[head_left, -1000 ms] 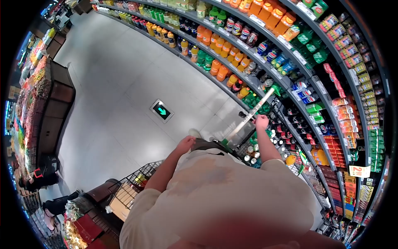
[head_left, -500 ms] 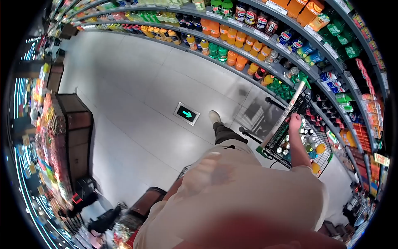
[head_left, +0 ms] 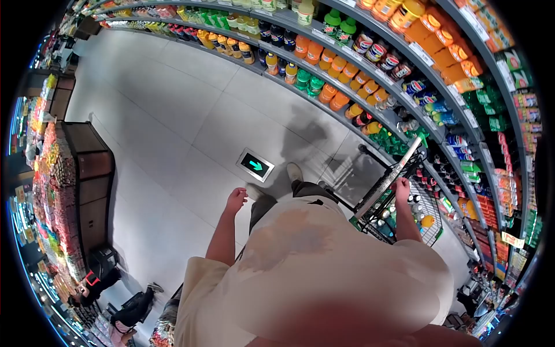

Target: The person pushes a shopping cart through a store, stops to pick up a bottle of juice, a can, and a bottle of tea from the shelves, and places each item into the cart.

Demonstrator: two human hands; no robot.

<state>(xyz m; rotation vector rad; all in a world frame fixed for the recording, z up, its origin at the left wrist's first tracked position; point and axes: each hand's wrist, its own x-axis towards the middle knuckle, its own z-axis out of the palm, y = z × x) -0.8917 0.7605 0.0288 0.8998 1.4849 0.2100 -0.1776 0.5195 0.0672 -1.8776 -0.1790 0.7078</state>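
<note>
Your right hand (head_left: 402, 186), at the right of centre in the frame, is clenched around the cart handle (head_left: 384, 182). The shopping cart (head_left: 378, 202) stands just beyond it, toward the lower right, with bottles and cans inside, close beside the shelves of soda bottles (head_left: 332, 92) that curve across the upper right. Your left hand (head_left: 236, 199), near the middle, holds nothing, its fingers loose above the floor (head_left: 173, 115), near the green arrow sign (head_left: 255, 165).

Cream short-sleeved shirt (head_left: 324, 272), dark trousers (head_left: 306, 191)
</note>
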